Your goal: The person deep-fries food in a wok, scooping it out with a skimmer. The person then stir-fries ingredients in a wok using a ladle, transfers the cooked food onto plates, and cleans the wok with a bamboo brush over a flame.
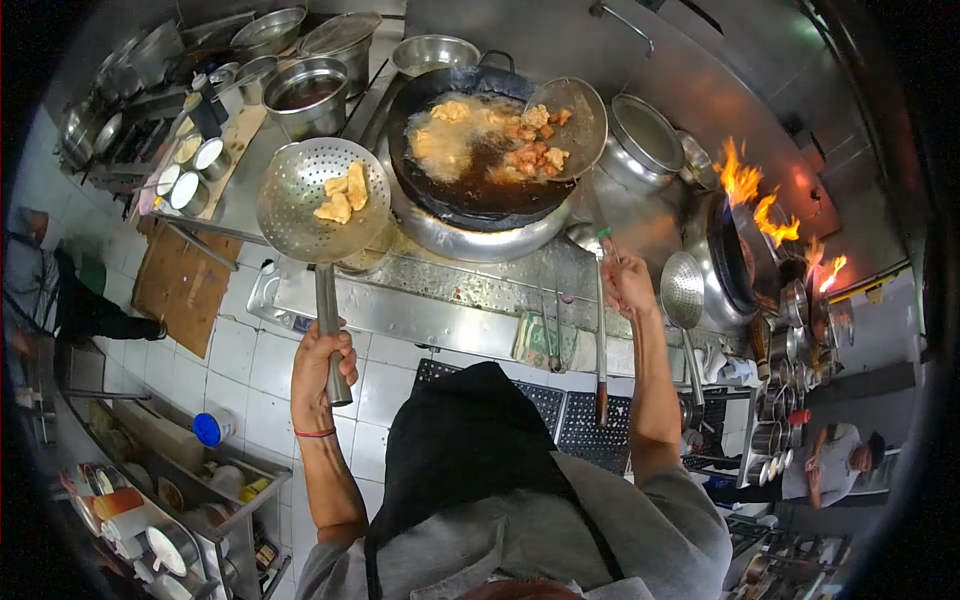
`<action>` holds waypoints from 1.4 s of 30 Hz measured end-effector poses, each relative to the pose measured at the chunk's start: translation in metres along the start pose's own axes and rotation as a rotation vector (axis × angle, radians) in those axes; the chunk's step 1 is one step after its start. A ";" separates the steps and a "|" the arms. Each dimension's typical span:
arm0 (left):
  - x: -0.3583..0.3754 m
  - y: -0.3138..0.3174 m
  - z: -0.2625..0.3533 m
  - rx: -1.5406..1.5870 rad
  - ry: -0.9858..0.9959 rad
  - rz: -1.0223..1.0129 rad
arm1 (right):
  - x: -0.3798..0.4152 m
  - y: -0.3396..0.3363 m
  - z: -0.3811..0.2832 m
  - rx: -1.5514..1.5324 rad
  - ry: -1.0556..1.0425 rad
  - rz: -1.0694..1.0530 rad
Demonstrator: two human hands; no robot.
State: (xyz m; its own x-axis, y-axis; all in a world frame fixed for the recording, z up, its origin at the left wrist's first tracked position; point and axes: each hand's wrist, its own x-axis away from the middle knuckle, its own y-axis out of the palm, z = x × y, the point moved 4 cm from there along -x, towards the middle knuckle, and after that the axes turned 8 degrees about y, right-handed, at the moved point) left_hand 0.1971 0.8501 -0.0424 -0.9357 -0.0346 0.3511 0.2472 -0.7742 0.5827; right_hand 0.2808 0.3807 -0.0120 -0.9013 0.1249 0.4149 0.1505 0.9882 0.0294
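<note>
One bare left hand [325, 362], one bare right hand [629, 284], two round perforated steel skimmers [298, 200] and one round metal mesh strainer [590, 112] are counted. At least three golden battered pieces [357, 187] are shown in the larger skimmer.

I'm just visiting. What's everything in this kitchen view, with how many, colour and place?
Wok: one, black, upper middle
Frying pieces: several, golden to brown, mostly in the wok
Perforated skimmer: one, silver, left of the wok
Fried pieces: a few, golden, on that skimmer
Strainer: one, grey, over the wok's right side
Spare skimmer: one, silver, right
Flames: several, orange, far right
Metal pots: many, silver, both sides
Tub: one, blue, left
Floor mats: black, below the counter
Other people: two, grey tops, far left and lower right
Apron: one, black, on the wearer
Left hand: one, bare, on the skimmer's handle
Right hand: one, bare, below the strainer
</note>
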 end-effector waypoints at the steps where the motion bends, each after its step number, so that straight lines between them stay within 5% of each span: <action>1: -0.001 0.000 0.000 -0.005 0.007 -0.004 | -0.006 -0.002 -0.006 0.096 0.001 0.060; 3: -0.001 0.003 -0.001 -0.012 0.020 -0.005 | -0.023 -0.007 -0.011 0.192 0.001 0.114; 8: 0.003 0.009 -0.001 -0.024 0.012 0.009 | -0.041 0.000 -0.026 0.956 -0.605 0.492; 11: 0.006 0.011 -0.002 -0.036 0.012 0.014 | -0.008 0.008 -0.024 0.971 -0.853 0.527; 13: 0.006 0.010 -0.001 -0.044 0.010 0.025 | 0.045 0.027 -0.028 0.591 -0.438 0.297; 15: 0.005 0.008 -0.003 -0.032 -0.025 0.018 | 0.091 0.049 -0.030 0.530 -0.157 0.215; 19: 0.003 0.010 -0.004 -0.047 -0.018 0.009 | 0.089 0.060 0.002 0.873 -0.442 0.193; 23: 0.003 0.016 -0.006 -0.031 -0.012 -0.021 | 0.032 0.086 0.019 0.847 -0.544 0.211; 25: 0.002 0.017 -0.009 -0.020 -0.023 -0.022 | 0.010 0.096 0.028 0.523 -0.148 0.083; 28: 0.005 0.018 -0.010 -0.014 -0.039 -0.016 | 0.029 0.094 0.013 0.218 0.150 -0.045; 35: 0.005 0.012 -0.019 0.002 -0.018 -0.002 | 0.001 0.056 0.002 -0.092 0.379 -0.246; 42: 0.020 0.027 -0.021 -0.022 0.041 0.065 | -0.016 0.004 -0.007 -0.192 0.393 -0.530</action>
State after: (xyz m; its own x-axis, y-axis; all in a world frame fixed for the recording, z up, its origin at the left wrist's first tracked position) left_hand 0.1799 0.8148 -0.0352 -0.9274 -0.1107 0.3574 0.3029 -0.7831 0.5432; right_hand 0.2983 0.3825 -0.0123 -0.6639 -0.4488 0.5982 -0.1684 0.8691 0.4651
